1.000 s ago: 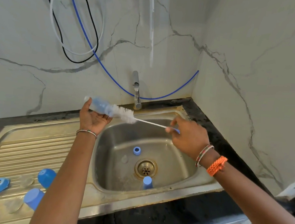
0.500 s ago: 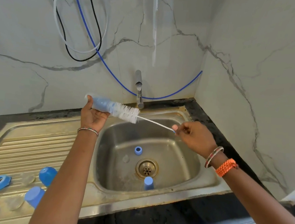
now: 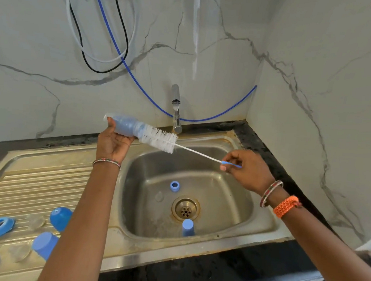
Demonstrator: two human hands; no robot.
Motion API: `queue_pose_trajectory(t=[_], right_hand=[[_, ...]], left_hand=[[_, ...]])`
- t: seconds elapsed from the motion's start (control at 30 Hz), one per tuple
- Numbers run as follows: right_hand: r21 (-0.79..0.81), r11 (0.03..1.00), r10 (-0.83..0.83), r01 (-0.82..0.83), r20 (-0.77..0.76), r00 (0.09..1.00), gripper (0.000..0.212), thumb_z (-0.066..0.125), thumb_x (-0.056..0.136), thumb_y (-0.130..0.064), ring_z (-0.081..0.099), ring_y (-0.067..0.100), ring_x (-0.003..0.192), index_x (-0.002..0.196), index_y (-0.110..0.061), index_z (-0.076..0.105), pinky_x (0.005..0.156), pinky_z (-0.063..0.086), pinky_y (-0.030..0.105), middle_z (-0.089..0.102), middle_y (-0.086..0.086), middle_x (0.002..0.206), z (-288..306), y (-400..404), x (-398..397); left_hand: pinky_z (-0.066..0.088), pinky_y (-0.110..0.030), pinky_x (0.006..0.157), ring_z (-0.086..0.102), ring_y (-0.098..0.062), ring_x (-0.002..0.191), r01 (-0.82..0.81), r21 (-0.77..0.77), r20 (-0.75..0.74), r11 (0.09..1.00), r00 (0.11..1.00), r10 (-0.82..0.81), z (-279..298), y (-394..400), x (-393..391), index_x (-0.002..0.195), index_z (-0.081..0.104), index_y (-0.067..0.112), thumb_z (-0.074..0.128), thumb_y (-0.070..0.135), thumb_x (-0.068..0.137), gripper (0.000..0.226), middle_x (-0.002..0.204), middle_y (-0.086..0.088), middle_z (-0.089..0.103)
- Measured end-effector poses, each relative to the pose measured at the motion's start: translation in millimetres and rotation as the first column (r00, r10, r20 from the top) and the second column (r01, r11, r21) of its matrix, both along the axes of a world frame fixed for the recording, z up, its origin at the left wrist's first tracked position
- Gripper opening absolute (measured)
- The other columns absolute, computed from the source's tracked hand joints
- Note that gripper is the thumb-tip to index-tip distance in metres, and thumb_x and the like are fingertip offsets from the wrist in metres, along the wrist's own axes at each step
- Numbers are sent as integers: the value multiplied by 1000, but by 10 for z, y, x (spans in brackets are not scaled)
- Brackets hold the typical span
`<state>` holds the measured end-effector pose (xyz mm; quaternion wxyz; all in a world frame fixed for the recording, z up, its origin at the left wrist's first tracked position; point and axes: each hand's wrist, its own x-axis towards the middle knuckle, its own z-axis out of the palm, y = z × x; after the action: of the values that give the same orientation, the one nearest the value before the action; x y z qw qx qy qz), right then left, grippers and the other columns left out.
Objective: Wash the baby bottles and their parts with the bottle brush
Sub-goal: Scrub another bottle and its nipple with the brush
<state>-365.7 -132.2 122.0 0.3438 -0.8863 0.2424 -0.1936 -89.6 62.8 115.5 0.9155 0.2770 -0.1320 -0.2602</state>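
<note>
Translucent blue plastic forms the baby bottle [image 3: 125, 125], which lies roughly horizontal above the sink's [image 3: 227, 240] 10 o'clock corner, mouth pointing toward 3 o'clock. The bottle brush [image 3: 158, 140] has only the tip of its white bristle head inside the mouth; most of the bristles are exposed.

Hazards, as judged:
- Wet plastic may slip from the light grip and drop into the basin.
- The thin wire stem may flex and flick water if the brush comes fully clear.
- Loose parts in the basin, a blue ring [image 3: 174, 186] at 12 o'clock of the drain [image 3: 185, 208] and a blue cap [image 3: 188, 227] at 6 o'clock, could be struck by a falling bottle.

Hand pose:
- Left hand [image 3: 112, 144]: palm up, fingers curled under the bottle body, thumb at its base end, forearm reaching in from 7 o'clock.
- Right hand [image 3: 248, 169]: pinching the blue handle end between thumb and fingertips, wrist at 4 o'clock of the bottle, well apart from it.

More blue rings and caps lie on the drainboard [image 3: 41, 183] at 8 o'clock.
</note>
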Motion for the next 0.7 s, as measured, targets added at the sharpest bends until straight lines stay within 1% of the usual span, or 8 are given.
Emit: queue_pose_trajectory(t=[0.13,0.2,0.27,0.33,0.4,0.47,0.57,0.7], right_hand=[[-11,999,-43,43,69,997,5,76,77,-16,58,-3,61,82,-16,75,60,40,11,64,-11,65,-180,-197,-166],[-19,1000,-15,16,45,999,9,76,78,-14,58,-10,63,86,-13,76,61,41,6,63,-17,66,-286,-234,-279],[-15,997,-75,75,13,997,11,74,80,-15,60,-6,66,91,-14,76,67,44,9,64,-15,70,-388,-304,-432],[-15,980,-201,201,-43,979,7,70,84,-19,59,2,71,86,-22,75,69,43,20,65,-13,70,-456,-445,-667],[39,962,-268,270,-47,962,21,64,89,-18,57,8,58,73,-28,72,61,39,21,60,-11,55,-454,-524,-843],[118,960,-257,253,19,966,29,56,94,-14,49,6,48,73,-28,71,56,39,22,53,-8,47,-416,-432,-769],[91,987,-144,130,175,974,22,52,96,-12,52,-3,51,99,-24,70,54,39,12,54,-15,53,-255,-44,-303],[22,999,-40,35,252,967,29,52,95,-7,51,-13,53,115,-24,65,52,38,5,51,-19,63,55,325,198]], left_hand=[[42,-49,103,67,-21,76,-143,-59,-101,988,985,137,18,-13,63,81,66,8,81,16,64,24,81,-8,68],[54,-38,84,67,-16,68,-179,4,-29,984,983,179,-10,-51,36,68,70,14,95,24,38,41,72,-3,68],[58,-34,68,67,-17,71,-268,53,-22,962,963,269,-24,-42,4,80,62,15,87,19,61,32,74,-3,68],[57,-42,79,62,-22,90,-373,53,-119,927,919,376,-48,55,131,89,50,17,57,18,93,7,89,-7,64],[39,-52,104,52,-24,103,-403,91,-162,911,896,413,-62,134,265,88,55,20,54,43,93,23,107,-12,61],[39,-47,104,55,-19,95,-337,177,-125,925,924,360,47,52,195,81,68,21,52,49,92,34,101,-4,68],[47,-29,62,56,-14,85,-141,319,-43,937,986,163,157,-293,-182,115,48,23,53,36,93,26,95,2,59],[54,-39,81,60,-25,96,-128,263,22,956,992,127,172,-583,-580,106,33,24,54,15,94,26,113,-8,51]])
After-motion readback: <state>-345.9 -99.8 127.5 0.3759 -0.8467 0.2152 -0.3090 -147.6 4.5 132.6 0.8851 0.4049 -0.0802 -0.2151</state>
